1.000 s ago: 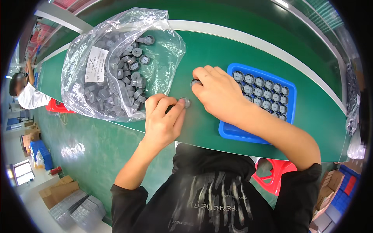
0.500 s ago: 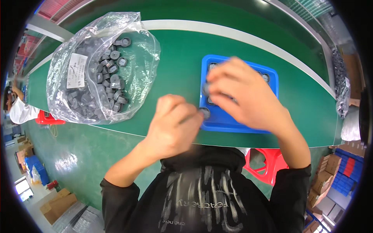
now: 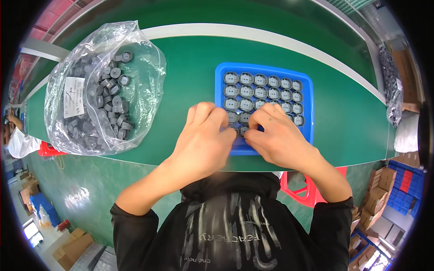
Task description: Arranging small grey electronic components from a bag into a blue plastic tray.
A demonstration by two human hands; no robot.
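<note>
Seating small grey round parts into the blue tray [image 3: 309, 108] looks to be the step in hand. The tray lies right of centre in the frame on the green table [image 3: 190, 67], and its pockets hold rows of the grey round parts [image 3: 261, 80]; the upper rows are filled, while the lowest rows, at the tray's near edge, are mostly covered by the hands.

Both hands meet over that near edge. The left hand [image 3: 205, 140] lies with its fingers curled down onto the tray's lower left corner, knuckles up. The right hand [image 3: 280, 137] sits just beside it, fingers bent and pointing toward the left hand, so that the fingertips of both nearly touch over the bottom rows. Whether either hand has a part pinched under its fingertips I cannot tell; the fingers hide whatever is beneath them.

My judgement is that a part is being pressed or settled into one of the last free pockets. The next move would call for a fresh part, and for a look at which pockets remain empty once the hands lift.

In the upper left of the frame, well apart from the tray, lies an open clear plastic bag [image 3: 149, 67] holding a heap of loose grey parts [image 3: 106, 113] and a white label [image 3: 73, 97]. A red plastic stool [image 3: 302, 192] shows below the table edge at lower right, and cardboard boxes [image 3: 382, 185] stand at the far right.
</note>
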